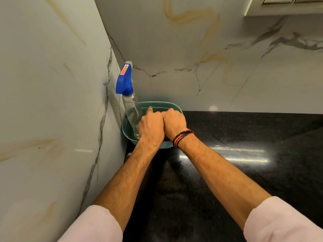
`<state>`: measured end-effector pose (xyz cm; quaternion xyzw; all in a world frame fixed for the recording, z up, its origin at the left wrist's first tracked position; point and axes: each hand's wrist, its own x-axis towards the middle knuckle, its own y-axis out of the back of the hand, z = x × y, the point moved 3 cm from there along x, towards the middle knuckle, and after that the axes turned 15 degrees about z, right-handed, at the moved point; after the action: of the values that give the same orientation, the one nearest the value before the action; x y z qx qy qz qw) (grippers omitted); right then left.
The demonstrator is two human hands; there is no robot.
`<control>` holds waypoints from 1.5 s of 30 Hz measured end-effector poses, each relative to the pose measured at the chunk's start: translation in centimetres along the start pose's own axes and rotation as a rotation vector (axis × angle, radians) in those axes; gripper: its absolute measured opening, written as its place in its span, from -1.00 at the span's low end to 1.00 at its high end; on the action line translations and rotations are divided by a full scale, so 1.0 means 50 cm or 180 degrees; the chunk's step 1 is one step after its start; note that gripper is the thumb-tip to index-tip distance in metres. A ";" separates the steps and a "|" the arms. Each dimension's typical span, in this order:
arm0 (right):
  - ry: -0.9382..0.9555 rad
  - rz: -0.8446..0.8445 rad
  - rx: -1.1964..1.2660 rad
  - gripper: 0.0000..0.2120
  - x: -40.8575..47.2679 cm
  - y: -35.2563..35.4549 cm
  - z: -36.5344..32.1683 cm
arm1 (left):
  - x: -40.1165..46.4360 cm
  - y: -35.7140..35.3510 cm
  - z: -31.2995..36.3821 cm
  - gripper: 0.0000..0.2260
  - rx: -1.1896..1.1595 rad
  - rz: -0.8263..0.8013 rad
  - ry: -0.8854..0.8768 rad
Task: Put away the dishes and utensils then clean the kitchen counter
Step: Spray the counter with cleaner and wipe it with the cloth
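Note:
A teal plastic basket sits in the corner of the black counter, against the marble walls. A clear spray bottle with a blue trigger head stands upright in the basket's left side. My left hand and my right hand are side by side over the basket, touching each other. The left hand is right beside the bottle's lower body, with one finger stretched forward over the basket's mesh. The right hand's fingers bend down into the basket. Whatever lies under both hands is hidden.
Marble walls close off the left side and the back. The dark polished counter stretches to the right and toward me, with light glare on it. A cabinet underside shows at the top right.

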<state>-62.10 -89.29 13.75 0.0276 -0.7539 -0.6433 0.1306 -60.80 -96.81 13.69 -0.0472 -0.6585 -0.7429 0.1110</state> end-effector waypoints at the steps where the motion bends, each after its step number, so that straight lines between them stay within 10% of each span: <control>1: 0.0067 -0.0036 0.0051 -0.73 0.000 -0.002 0.002 | 0.003 0.000 0.001 -0.78 0.0008 -0.0021 -0.0065; 7: 0.0294 -0.0522 0.0027 -0.76 0.000 -0.014 0.009 | 0.001 -0.047 -0.021 -0.74 -0.0211 -0.1041 -0.0119; 27: 0.0439 -0.1096 0.0162 -0.72 0.022 0.017 0.016 | 0.027 -0.049 -0.073 -0.61 -0.0847 -0.1819 0.0140; 35: 0.0867 -0.0065 0.0266 -0.35 -0.097 0.023 0.046 | -0.092 0.049 -0.104 -0.63 -0.0446 -0.0532 -0.0379; 45: 0.0592 0.0491 0.0566 -0.78 -0.162 0.002 0.046 | -0.151 0.012 -0.140 -0.62 -0.0916 0.0107 -0.0348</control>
<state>-54.84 -85.38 12.20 0.0406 -0.7924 -0.5568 0.2458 -52.81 -103.03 11.72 -0.1140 -0.5494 -0.8239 0.0794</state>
